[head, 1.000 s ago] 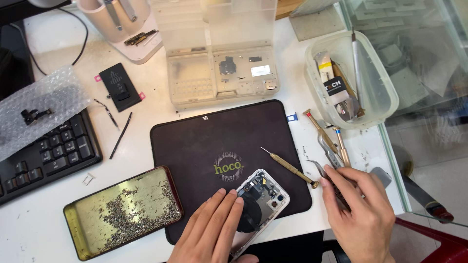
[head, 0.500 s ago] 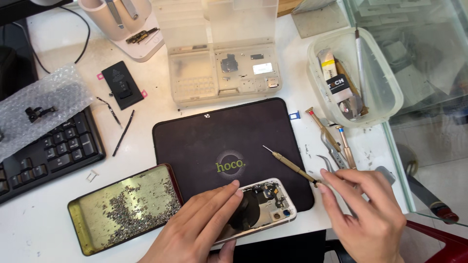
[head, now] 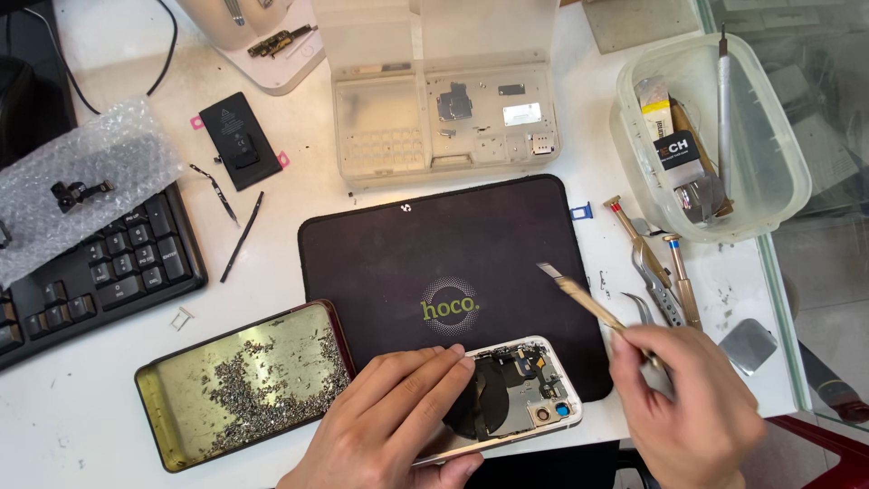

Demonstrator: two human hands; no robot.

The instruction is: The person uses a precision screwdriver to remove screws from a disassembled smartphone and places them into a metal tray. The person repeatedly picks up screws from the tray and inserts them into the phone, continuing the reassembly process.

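The right hand (head: pixel 683 398) closes its fingers around a thin flat-tipped tool (head: pixel 579 294), which it holds like a pen, with the tip pointing to the upper left above the dark mat (head: pixel 434 244). Half a second ago the tip was at about the same place, but now the picture is blurred there, so the hand seems to be moving. The left hand (head: pixel 389 421) lies flat with its fingers spread on the opened phone (head: pixel 516 389), pressing it down without closing around it. The phone has turned since one second ago: it now lies flatter along the lower edge of the mat, in the lower middle of the frame. A tin tray of small screws (head: pixel 240 385) stands just left of it.
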